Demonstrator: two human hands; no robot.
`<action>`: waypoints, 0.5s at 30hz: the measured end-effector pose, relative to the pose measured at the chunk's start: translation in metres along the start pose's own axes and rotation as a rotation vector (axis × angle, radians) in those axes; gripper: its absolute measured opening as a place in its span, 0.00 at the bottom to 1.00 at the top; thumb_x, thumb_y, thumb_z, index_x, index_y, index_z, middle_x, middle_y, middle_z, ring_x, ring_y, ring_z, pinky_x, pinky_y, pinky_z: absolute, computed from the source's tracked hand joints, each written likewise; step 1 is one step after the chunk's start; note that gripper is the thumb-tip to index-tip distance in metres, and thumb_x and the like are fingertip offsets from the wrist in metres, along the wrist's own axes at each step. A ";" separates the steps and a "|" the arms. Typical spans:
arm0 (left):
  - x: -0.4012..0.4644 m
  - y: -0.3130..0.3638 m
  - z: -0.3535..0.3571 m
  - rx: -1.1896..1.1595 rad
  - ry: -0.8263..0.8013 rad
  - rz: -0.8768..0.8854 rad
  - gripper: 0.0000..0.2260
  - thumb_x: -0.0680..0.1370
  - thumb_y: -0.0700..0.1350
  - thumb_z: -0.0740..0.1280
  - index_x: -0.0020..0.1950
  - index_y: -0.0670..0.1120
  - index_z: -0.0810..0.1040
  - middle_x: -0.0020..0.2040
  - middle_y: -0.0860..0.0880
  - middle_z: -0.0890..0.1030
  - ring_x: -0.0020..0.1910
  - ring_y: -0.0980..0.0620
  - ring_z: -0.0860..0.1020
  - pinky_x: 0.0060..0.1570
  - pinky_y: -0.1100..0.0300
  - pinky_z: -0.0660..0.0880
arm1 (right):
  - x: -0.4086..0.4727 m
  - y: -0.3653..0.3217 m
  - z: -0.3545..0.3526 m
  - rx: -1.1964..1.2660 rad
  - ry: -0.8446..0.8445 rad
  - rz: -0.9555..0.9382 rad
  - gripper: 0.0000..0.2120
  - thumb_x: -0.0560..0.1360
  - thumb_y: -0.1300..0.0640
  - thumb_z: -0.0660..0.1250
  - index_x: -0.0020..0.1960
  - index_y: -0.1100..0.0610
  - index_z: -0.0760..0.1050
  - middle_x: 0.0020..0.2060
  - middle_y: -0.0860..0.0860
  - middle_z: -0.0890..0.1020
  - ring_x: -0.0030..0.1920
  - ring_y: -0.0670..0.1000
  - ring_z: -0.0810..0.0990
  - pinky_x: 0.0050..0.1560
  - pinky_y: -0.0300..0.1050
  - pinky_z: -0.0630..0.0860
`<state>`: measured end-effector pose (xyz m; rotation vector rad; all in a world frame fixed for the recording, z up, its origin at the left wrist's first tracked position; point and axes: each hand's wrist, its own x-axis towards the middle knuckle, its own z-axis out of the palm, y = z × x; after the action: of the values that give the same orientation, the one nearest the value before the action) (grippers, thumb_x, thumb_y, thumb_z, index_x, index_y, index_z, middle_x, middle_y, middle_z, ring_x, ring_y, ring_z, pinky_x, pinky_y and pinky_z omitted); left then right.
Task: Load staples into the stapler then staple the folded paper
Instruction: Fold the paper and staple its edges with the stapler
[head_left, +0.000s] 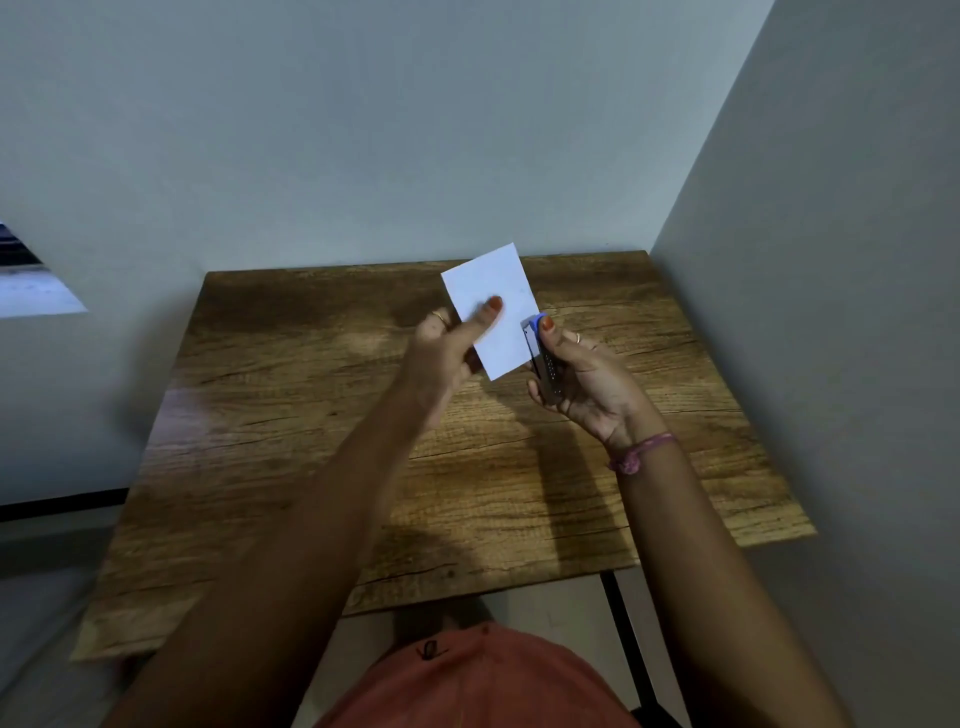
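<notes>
- The left hand (447, 353) pinches the folded paper (491, 306) between thumb and fingers, the thumb lying across the near face of the sheet, and holds it up above the far part of the wooden worktop (311, 426).
- The paper is white, tilted, with its long edges running from near right to far left; its right edge touches the front end of the stapler (540, 358).
- The right hand (587, 384) grips the stapler, fingers curled round its body and the thumb pressing on its blue top end. The stapler is held in the air, just to the right of the paper.
- Whether the paper's edge sits inside the stapler's mouth cannot be told.
- A pink band (641, 451) circles the right wrist.
- The worktop stands in a corner between grey walls (831, 260).
</notes>
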<state>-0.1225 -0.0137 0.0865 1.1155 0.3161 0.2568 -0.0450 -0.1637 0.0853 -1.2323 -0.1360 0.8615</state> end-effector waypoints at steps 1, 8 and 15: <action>-0.002 -0.008 0.003 0.029 0.024 0.007 0.11 0.74 0.43 0.71 0.55 0.42 0.79 0.53 0.44 0.84 0.53 0.46 0.82 0.53 0.50 0.79 | 0.000 0.000 0.001 -0.014 -0.002 -0.003 0.19 0.65 0.46 0.72 0.52 0.55 0.76 0.39 0.50 0.79 0.37 0.46 0.76 0.38 0.41 0.77; 0.001 -0.024 0.006 0.120 0.211 0.084 0.06 0.69 0.45 0.75 0.44 0.48 0.84 0.47 0.47 0.86 0.49 0.46 0.84 0.56 0.43 0.78 | -0.002 -0.001 0.000 -0.049 -0.038 -0.011 0.14 0.65 0.48 0.72 0.47 0.54 0.78 0.36 0.49 0.79 0.37 0.46 0.77 0.41 0.42 0.78; 0.001 -0.027 0.008 0.236 0.267 0.156 0.04 0.68 0.47 0.76 0.42 0.51 0.84 0.44 0.51 0.86 0.45 0.49 0.85 0.51 0.45 0.80 | 0.001 0.001 -0.001 -0.038 -0.013 0.003 0.12 0.65 0.48 0.72 0.45 0.52 0.78 0.35 0.48 0.79 0.37 0.45 0.78 0.43 0.44 0.77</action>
<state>-0.1169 -0.0315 0.0649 1.3436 0.5068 0.5200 -0.0438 -0.1638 0.0835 -1.2633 -0.1618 0.8728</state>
